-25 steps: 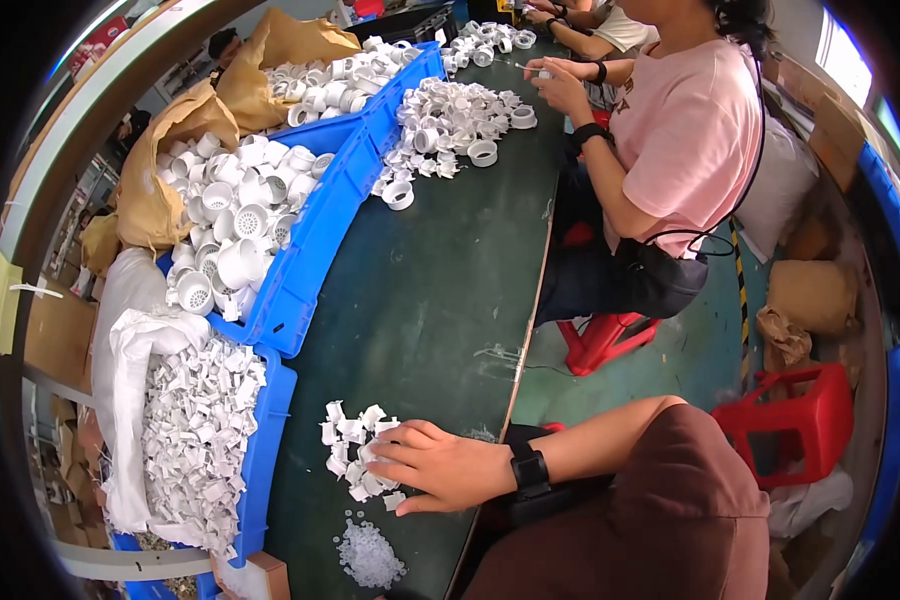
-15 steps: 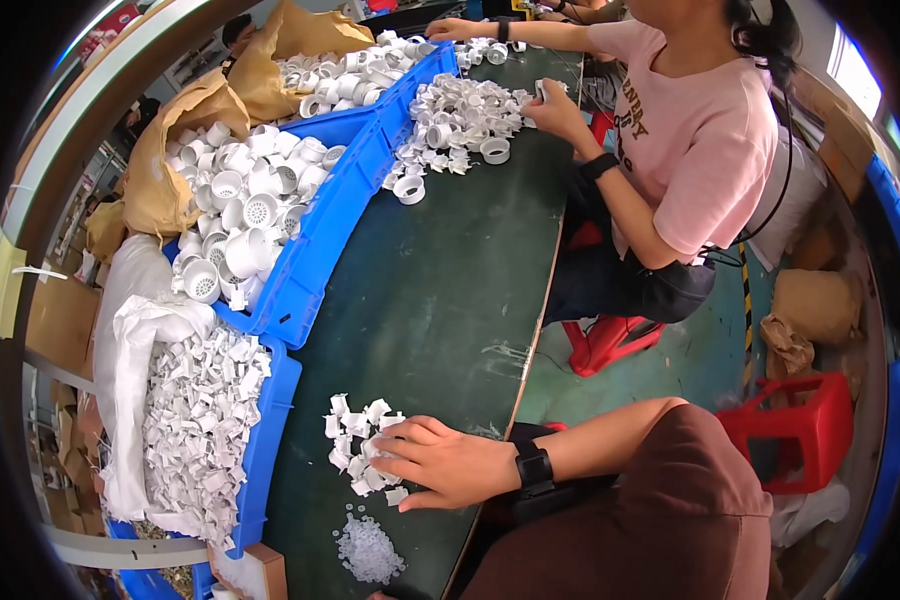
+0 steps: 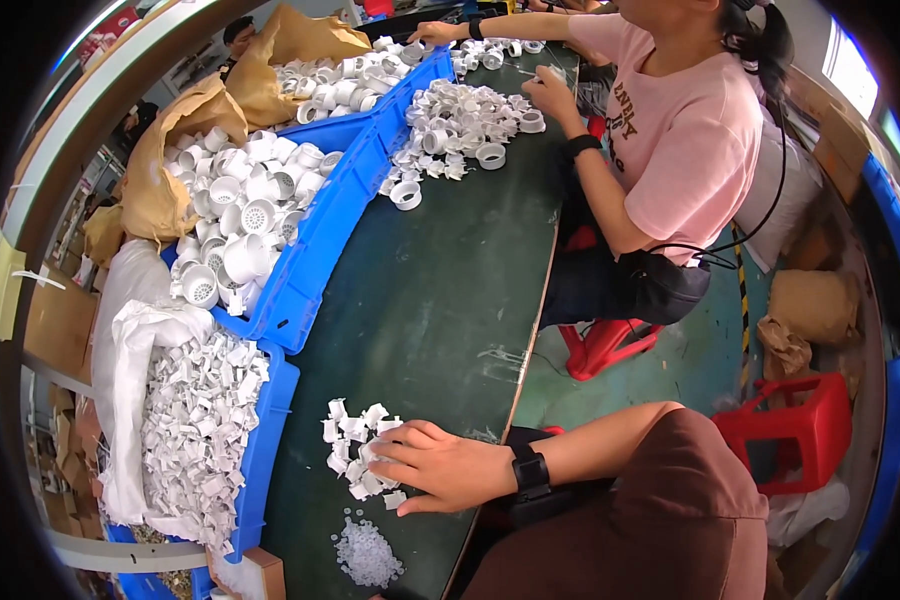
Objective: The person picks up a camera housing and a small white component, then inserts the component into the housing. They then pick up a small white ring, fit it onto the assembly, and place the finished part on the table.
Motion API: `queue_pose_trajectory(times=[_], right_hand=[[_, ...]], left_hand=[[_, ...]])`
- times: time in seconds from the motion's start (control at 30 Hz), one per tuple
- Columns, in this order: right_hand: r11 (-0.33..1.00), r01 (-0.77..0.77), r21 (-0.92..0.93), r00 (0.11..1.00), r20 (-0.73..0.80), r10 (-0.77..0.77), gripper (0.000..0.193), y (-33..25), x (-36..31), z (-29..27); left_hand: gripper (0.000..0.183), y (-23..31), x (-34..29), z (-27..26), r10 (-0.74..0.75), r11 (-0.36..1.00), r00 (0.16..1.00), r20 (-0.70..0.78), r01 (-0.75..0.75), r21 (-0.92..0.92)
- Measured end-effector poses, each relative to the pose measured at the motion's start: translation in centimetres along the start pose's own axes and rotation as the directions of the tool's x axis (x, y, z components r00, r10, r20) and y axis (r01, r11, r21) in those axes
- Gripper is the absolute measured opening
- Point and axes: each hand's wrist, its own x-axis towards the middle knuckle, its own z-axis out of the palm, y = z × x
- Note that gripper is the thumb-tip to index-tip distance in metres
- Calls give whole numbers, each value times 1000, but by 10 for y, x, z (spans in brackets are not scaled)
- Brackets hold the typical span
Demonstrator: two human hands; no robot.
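Note:
My right hand [image 3: 448, 468] rests palm down on the near part of the table, fingers spread and pointing left. Its fingertips lie over the right side of a small pile of white plastic clip-like pieces [image 3: 338, 463], partly covering them; whether a piece is under the fingers is hidden. Below the thumb, toward the lower edge, sits a heap of small translucent plastic rings or beads [image 3: 368, 556]. My left hand does not show.
Along the left stand blue bins [image 3: 315, 260] of white cups [image 3: 258, 215] and small white parts [image 3: 195, 430]. Across the dark green table [image 3: 440, 270], a co-worker in a pink shirt [image 3: 685, 150] handles a pile of white parts [image 3: 460, 120]. Red stools [image 3: 790, 430] stand at right.
My right hand stays almost still over the white pieces. The co-worker's nearer hand has shifted slightly, and the whole view has moved a little.

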Motion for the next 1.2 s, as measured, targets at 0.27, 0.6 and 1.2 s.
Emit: queue_pose_trajectory(times=[0.27, 0.6, 1.2], right_hand=[[1000, 6, -12, 1000, 7, -5, 61, 0, -3, 3], [1000, -2, -11, 999, 53, 3, 61, 1, 3, 0], [995, 11, -98, 994, 108, -1, 64, -8, 6, -11]], left_hand=[[22, -1, -3, -1, 10, 1000, 1000, -2, -10, 7], [19, 1, 3, 0, -38, 999, 999, 3, 38, -5], [8, -21, -7, 8, -8, 994, 998, -62, 1, -112]])
